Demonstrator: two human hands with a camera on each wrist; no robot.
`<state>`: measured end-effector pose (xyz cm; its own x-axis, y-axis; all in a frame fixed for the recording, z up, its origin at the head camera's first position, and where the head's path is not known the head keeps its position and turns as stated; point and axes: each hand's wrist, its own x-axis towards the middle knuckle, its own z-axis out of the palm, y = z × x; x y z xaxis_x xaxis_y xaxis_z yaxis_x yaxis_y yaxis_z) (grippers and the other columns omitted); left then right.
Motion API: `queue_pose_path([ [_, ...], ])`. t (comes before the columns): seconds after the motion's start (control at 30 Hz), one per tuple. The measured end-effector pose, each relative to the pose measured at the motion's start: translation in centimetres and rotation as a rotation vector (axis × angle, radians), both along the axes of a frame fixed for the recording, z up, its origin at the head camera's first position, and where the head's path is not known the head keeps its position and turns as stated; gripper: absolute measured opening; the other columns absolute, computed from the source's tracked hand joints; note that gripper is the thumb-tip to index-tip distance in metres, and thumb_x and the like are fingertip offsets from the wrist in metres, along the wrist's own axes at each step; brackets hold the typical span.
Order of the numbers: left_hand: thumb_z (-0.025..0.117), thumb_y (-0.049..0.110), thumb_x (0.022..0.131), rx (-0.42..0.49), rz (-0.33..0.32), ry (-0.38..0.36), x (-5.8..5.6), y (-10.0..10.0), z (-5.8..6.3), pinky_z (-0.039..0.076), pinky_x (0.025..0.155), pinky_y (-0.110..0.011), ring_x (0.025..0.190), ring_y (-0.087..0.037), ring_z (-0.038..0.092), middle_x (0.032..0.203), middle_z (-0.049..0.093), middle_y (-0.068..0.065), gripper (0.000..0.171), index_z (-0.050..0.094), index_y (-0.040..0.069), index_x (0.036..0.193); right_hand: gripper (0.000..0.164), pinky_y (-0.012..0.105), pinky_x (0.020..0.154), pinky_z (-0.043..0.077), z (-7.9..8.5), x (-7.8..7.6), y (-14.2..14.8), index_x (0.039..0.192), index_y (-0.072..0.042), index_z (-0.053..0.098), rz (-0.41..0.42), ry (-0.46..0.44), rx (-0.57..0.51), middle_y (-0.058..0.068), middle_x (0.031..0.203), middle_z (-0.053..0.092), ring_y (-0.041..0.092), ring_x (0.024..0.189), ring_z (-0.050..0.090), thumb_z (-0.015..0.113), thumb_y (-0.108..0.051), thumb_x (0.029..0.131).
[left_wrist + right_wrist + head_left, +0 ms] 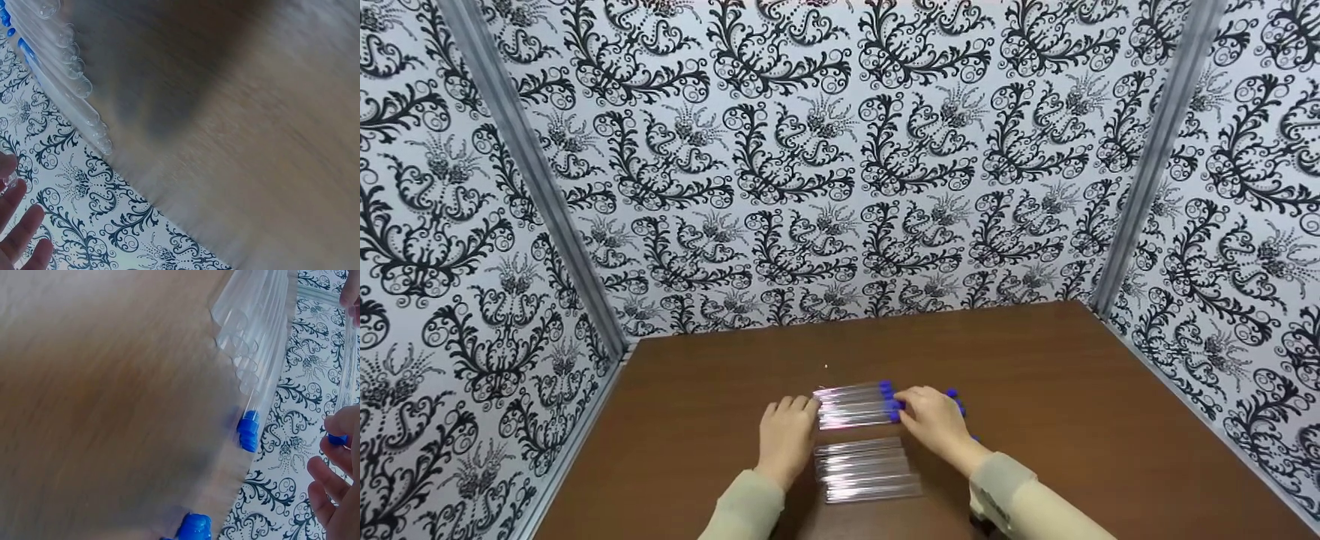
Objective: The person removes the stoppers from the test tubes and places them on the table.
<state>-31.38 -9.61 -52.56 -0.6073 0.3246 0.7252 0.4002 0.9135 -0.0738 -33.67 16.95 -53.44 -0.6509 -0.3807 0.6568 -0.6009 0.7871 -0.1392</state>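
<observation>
- Part way through capping, I judge: the capped test tubes [851, 409] lie side by side in the far row, blue ends toward my right.
- Left to do, by the look of it: the uncapped test tubes [870, 472] in the nearer row, between my forearms, with loose blue caps [952, 393] on the table [720, 390] beside my right hand [937, 420], partly hidden by it.
- The tube in hand [347, 360] is held up between my two hands, near the far row; whether its cap is fully seated, I can't tell.
- My left hand [787, 439] pinches its rounded end between thumb and forefinger, the other fingers loosely spread.
- My right hand pinches the held cap [337, 439] at the other end, its remaining fingers loosely curled.
- As for contents, every tube looks clear, and I see no liquid or solid inside; glass or plastic, I can't say.
</observation>
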Motion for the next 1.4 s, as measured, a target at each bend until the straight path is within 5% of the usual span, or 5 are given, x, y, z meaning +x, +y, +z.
queue_pose_path([
  [0.53,0.08,0.014,0.071,0.006,0.018,-0.014,0.2,-0.4,-0.7,0.046,0.065,-0.041,0.076,-0.022,0.061,0.083,0.066,0.001,0.021,0.065,0.015,0.086,0.023,0.035,0.067,0.055,-0.7,-0.4,-0.3,0.093,-0.006,0.074,-0.003,0.066,0.073,0.004,0.089,0.073,0.021,0.077,0.069,0.081,-0.011,0.072],
  [1.4,0.079,0.013,0.07,0.005,0.019,-0.052,0.0,-0.6,-1.7,0.047,0.061,-0.039,0.071,-0.022,0.059,0.079,0.064,0.0,0.021,0.065,0.012,0.086,0.021,0.033,0.068,0.056,-1.6,-0.6,0.0,0.097,-0.007,0.074,0.04,-0.067,0.036,0.007,0.093,0.073,0.021,0.081,0.069,0.078,-0.008,0.076],
])
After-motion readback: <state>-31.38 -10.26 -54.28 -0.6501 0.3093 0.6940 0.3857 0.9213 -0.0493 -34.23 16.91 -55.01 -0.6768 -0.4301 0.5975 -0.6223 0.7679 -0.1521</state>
